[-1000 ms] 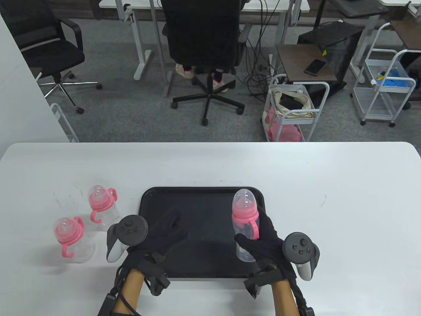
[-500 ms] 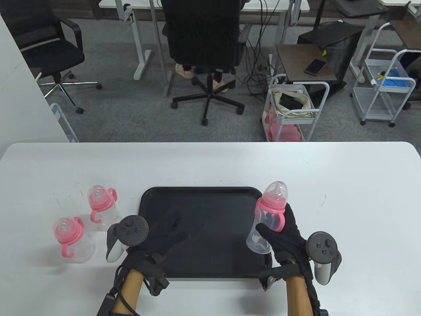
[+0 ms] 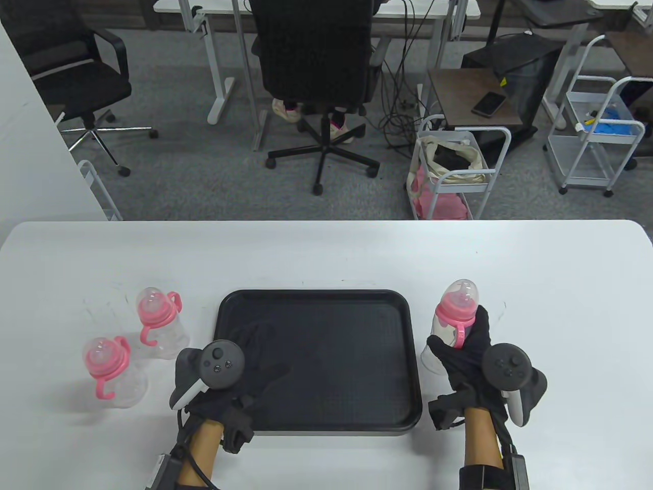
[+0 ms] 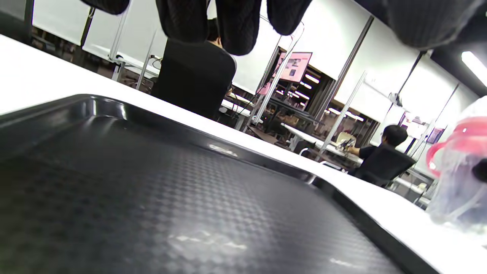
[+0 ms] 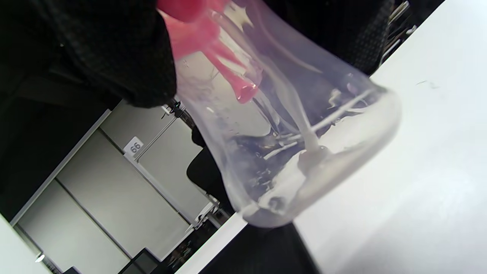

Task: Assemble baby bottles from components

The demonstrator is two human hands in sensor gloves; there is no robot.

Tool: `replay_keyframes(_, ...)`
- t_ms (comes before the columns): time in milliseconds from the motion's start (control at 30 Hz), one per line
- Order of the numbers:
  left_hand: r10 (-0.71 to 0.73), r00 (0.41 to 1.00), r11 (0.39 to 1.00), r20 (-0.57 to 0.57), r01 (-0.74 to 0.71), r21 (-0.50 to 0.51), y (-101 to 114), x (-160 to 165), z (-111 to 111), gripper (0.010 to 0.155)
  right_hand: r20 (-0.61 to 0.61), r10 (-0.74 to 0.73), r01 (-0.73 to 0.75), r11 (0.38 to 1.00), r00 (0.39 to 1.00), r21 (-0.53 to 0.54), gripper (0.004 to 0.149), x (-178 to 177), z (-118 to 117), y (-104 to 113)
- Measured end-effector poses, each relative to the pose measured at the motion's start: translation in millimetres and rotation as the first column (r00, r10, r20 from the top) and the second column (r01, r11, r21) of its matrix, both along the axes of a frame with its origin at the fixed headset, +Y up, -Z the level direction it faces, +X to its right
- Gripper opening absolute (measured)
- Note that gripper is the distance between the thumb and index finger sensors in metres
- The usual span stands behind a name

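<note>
Two finished bottles stand on the white table (image 3: 326,255) at far left, the nearer one (image 3: 109,370) and the farther one (image 3: 155,321). My left hand (image 3: 240,367) lies flat, fingers spread, on the black tray (image 3: 316,357). Just right of the tray, my right hand (image 3: 467,352) grips a third bottle (image 3: 451,324), its base close to the tabletop.

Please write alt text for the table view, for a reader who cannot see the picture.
The right hand grips a clear baby bottle with a pink collar, just right of a black tray on a white table. The left hand rests open on the tray; two more bottles stand at the left.
</note>
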State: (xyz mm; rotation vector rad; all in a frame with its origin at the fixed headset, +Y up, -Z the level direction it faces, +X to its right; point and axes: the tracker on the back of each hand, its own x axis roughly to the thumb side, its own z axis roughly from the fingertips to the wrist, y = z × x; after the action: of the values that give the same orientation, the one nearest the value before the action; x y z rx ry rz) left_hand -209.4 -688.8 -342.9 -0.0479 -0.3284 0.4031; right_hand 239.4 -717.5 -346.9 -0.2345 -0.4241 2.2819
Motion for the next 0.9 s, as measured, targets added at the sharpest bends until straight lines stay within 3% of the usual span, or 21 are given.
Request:
replay_keyframes(200, -0.027, 1.0, 1.0, 0.001, 0.027, -0.008, -3.1, 2.6, -1.2, 0.088, 0.022, 0.066, -0.064, 0.995, 0.998, -0.071, 0.105, 9.3, -16.5, -13.7)
replay_keyframes(467, -0.044, 0.999, 0.999, -0.002, 0.045, 0.003, -2.6, 1.8, -2.2, 0.087, 0.008, 0.047, -0.045, 0.992, 0.999, -0.114, 0.105, 13.5, -29.6, -35.9)
replay_keyframes(900, -0.043, 0.999, 0.999, 0.004, 0.043, 0.001, -1.0, 2.2, -1.5, 0.087, -0.042, -0.083, 0.077, 0.989, 0.996, -0.122, 0.103, 22.9, -17.9, -50.3)
